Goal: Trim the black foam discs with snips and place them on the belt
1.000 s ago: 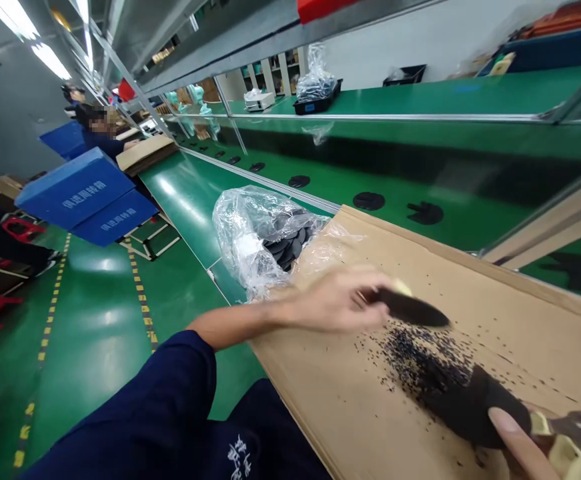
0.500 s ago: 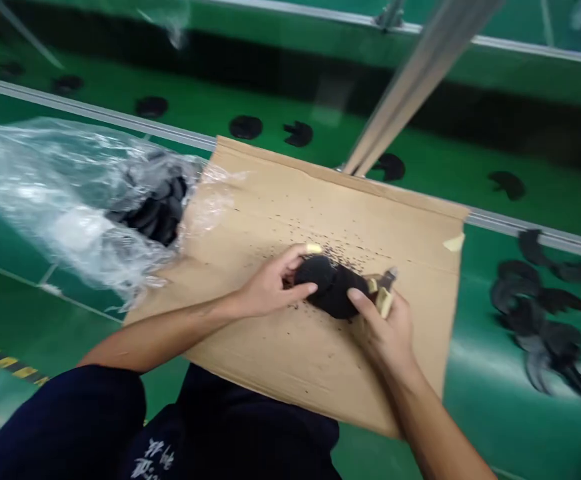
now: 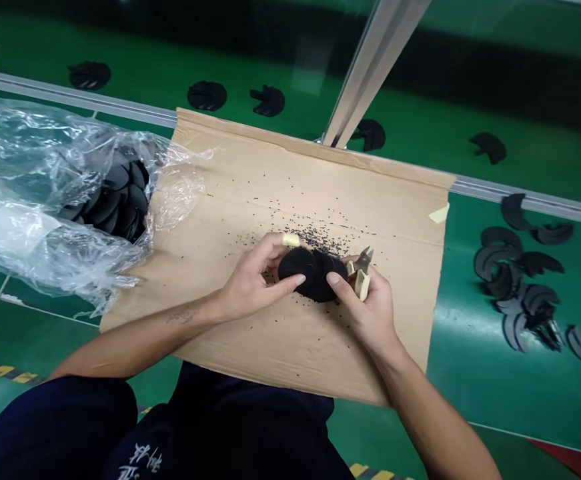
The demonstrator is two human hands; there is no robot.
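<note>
Trimming step, by the look of it: both hands work black round discs (image 3: 313,273) held together over the middle of a cardboard sheet (image 3: 270,347) on the green bench (image 3: 470,373).

Left hand (image 3: 247,287): fingers closed around the left side of the discs, thumb under, a taped fingertip on top. Right hand (image 3: 370,307): fingers press the right edge of the discs, same hand also closed on small cutters (image 3: 363,267) with pale handles, tips pointing up and away from the discs. Cutter blades look about shut, too small to be sure.

Black crumbs (image 3: 320,237) lie scattered on the cardboard just beyond the hands, most likely trimmed-off bits.

Judgement for the next move: the discs would need separating so one edge is free, and the cutters turning in the right hand until the tips meet the rim. Tight grip, small tool, so a slip is possible.

Containers:
- Clear plastic bag (image 3: 35,220), left of the cardboard, mouth open toward it, holds a stack of the same black discs (image 3: 115,197), plus a pale slip of paper inside.
- No other bin in view.

Loose parts: a heap of black crescent-shaped pieces (image 3: 525,287) on the bench to the right; single black pieces (image 3: 207,95) spaced along the far belt behind a metal rail (image 3: 520,193). A slanted metal post (image 3: 370,60) rises at the far side.
</note>
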